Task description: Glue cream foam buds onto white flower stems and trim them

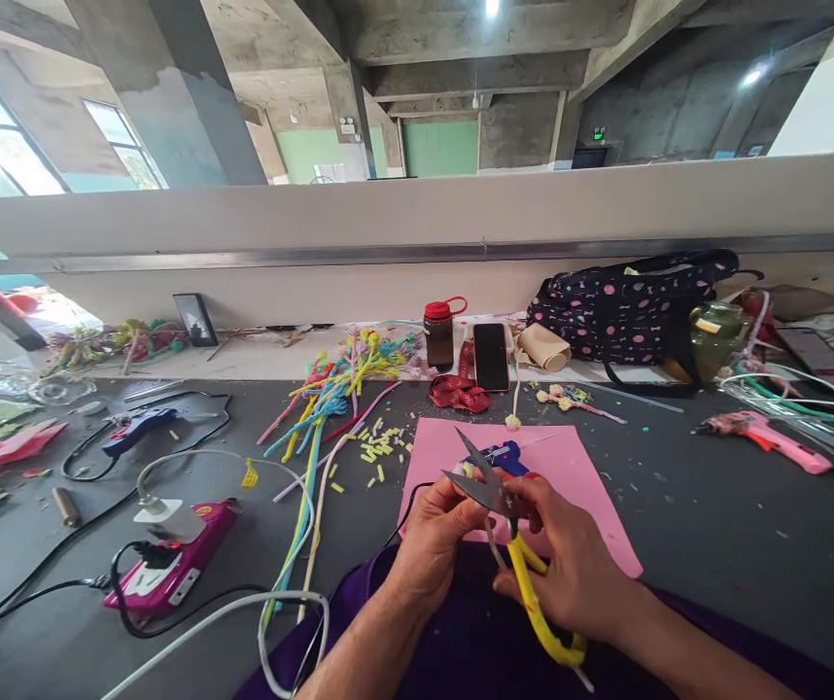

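Note:
My right hand [573,549] is closed round a pair of scissors [488,486] with yellow-wrapped handles. Their grey blades stand apart and point up and to the left. Close beside the blades, my left hand [435,535] is pinched shut, and what lies between its fingertips is hidden. A thin pale strip [494,544] hangs between the two hands. Behind them a blue glue gun [505,457] lies on a pink sheet [563,447], partly covered by my fingers and the blades.
Cut yellow-green pieces [380,447] and bundled coloured stems [336,389] lie left of the sheet. A magenta power strip [176,564] with cords is at left, near another blue glue gun [141,428]. A bottle [438,335], phone [491,357], bag [607,321] and pink glue gun [767,437] also lie around.

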The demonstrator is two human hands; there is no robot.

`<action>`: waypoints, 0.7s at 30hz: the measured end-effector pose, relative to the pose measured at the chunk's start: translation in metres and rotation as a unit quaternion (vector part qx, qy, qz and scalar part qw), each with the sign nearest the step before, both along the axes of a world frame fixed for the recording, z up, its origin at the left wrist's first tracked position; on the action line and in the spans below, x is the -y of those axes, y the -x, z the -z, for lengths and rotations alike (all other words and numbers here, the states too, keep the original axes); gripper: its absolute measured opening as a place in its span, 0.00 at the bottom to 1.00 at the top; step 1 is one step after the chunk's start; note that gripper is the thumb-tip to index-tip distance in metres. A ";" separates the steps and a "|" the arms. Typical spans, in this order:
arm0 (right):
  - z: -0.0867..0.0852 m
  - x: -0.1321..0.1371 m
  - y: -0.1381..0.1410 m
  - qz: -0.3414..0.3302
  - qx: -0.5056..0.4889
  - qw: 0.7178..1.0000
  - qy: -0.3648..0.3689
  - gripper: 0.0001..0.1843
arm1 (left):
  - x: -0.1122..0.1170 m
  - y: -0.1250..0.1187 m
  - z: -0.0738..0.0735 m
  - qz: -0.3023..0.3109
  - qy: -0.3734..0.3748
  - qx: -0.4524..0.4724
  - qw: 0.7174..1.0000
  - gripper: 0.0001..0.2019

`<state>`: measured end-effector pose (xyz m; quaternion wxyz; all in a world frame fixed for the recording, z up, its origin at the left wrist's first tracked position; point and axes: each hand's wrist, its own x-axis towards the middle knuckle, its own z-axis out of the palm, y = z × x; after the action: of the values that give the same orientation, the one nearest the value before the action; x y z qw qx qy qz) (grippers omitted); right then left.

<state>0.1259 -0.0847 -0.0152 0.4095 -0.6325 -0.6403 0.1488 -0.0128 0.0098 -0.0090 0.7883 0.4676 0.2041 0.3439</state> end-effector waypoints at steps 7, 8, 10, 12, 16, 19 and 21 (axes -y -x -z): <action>0.003 -0.001 0.003 0.010 0.010 1.000 -0.010 0.42 | 0.000 -0.002 0.002 0.018 -0.012 -0.008 1.000 0.14; 0.003 -0.001 0.003 0.010 0.010 1.000 -0.010 0.42 | 0.000 -0.003 0.003 0.019 -0.011 -0.006 1.000 0.14; 0.002 -0.001 0.004 0.011 0.010 1.000 -0.011 0.41 | 0.000 -0.004 0.004 0.019 -0.007 -0.004 1.000 0.14; 0.003 -0.001 0.004 0.012 0.012 1.000 -0.011 0.40 | 0.001 -0.005 0.004 0.015 -0.003 -0.004 1.000 0.14; 0.005 -0.001 0.003 0.015 0.025 1.000 -0.008 0.39 | 0.001 -0.007 0.004 0.001 -0.004 -0.008 1.000 0.15; 0.004 0.000 0.001 0.004 0.032 0.999 -0.013 0.39 | 0.000 -0.007 0.005 -0.015 -0.016 -0.026 0.999 0.14; 0.003 0.000 0.000 -0.002 0.036 0.999 -0.016 0.38 | 0.000 -0.006 0.005 -0.023 -0.023 -0.039 0.999 0.13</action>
<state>0.1254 -0.0847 -0.0185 0.3956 -0.6294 -0.6586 0.1166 -0.0068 0.0103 -0.0141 0.7605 0.4939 0.2377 0.3480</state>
